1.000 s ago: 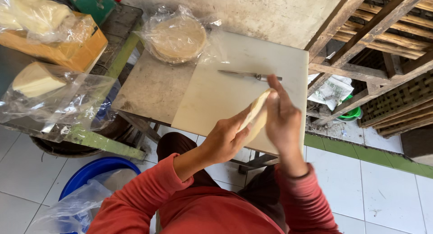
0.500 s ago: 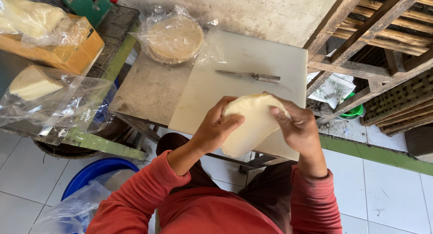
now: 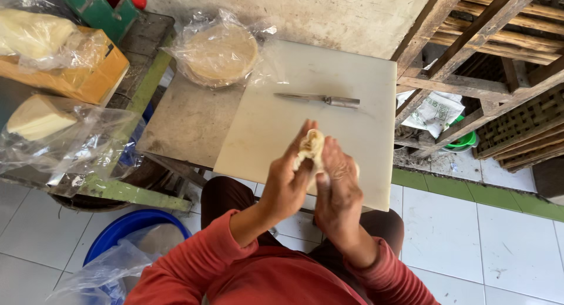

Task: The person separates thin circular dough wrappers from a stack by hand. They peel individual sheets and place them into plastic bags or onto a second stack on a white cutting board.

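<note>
We count two hands at work above the near edge of the white cutting board [image 3: 352, 123], and between them one pale dough piece [image 3: 311, 147], folded and crumpled. Our left hand [image 3: 288, 184] curls around it from the left side, fingers closed partway against the dough; our right hand [image 3: 338, 190] presses in from the right, fingers bent over it, thumb pointing down toward us. So the dough sits pinched between both palms, peeking out at the top of the hands, lifted off the board rather than lying on it.

On the board, beyond the hands, lies one knife [image 3: 320, 99], flat, handle to the right, well apart from the dough. At the board's far left corner we see one clear bag holding a round stack of thin wrappers [image 3: 218, 53]. Further left of the board sits one orange box [image 3: 76, 76] with a bagged pale lump on top, and nearer us one wedge-shaped pale block [image 3: 35, 117] in clear plastic. Below the board's left side, on the tiled floor, one blue basin [image 3: 126, 231].
</note>
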